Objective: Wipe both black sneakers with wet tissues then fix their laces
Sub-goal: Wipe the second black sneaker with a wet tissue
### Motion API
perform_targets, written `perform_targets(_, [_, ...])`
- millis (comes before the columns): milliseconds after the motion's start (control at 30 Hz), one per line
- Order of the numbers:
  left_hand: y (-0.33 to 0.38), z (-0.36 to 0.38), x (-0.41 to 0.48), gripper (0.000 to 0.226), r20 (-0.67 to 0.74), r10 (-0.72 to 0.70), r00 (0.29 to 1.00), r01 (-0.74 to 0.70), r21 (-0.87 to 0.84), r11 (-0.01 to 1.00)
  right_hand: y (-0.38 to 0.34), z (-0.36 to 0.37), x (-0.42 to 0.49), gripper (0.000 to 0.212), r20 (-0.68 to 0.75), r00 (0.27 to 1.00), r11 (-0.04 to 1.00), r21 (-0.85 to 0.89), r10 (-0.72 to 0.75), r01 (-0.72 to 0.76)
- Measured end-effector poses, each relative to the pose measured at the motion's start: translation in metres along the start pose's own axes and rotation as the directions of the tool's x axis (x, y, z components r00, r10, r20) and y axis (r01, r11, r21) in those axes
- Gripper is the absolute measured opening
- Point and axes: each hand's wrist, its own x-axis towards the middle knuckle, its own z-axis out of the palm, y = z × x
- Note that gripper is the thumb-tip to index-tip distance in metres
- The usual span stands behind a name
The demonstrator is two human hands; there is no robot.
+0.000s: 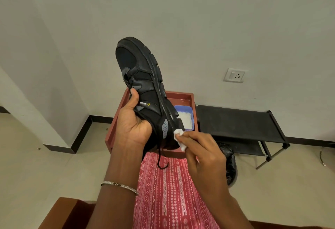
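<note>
A black sneaker [143, 83] is held up in the air, toe pointing up and away, sole turned to the right. My left hand [133, 123] grips it around the tongue and heel opening, thumb up along the laces. A loose lace end [160, 156] dangles below the heel. My right hand [203, 154] pinches a small white wet tissue [178, 134] and presses it against the sole edge near the heel. The second sneaker is not in view.
A reddish-brown tray [186, 97] on a stand lies behind the shoe, holding a blue container of white tissues [186, 118]. A black folding shoe rack [239, 125] stands to the right, a black bag [229, 163] below it. Red patterned cloth [170, 192] covers my lap.
</note>
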Motion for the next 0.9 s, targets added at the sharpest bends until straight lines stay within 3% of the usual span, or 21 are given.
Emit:
perform_targets(267, [-0.018, 0.002, -0.005, 0.039, -0.035, -0.048, 0.998, 0.049, 0.027, 0.998, 0.005, 0.009, 0.059, 0.031, -0.066, 0.997, 0.998, 0.061, 0.03, -0.026])
perform_targets(633, [-0.009, -0.006, -0.004, 0.039, -0.011, -0.061, 0.998, 0.062, 0.029, 0.998, 0.003, -0.006, 0.011, 0.026, -0.053, 0.996, 0.991, 0.116, 0.074, -0.068])
perform_targets(767, [-0.018, 0.0, -0.01, 0.029, -0.001, -0.075, 0.997, 0.075, 0.09, 0.993, -0.008, 0.001, 0.037, 0.023, -0.057, 0.977, 0.954, 0.236, 0.206, -0.188])
perform_targets(900, [-0.027, 0.006, -0.02, 0.041, 0.086, -0.129, 0.988, 0.121, 0.098, 0.988, -0.017, 0.011, 0.058, 0.019, -0.102, 0.936, 0.869, 0.417, 0.338, -0.268])
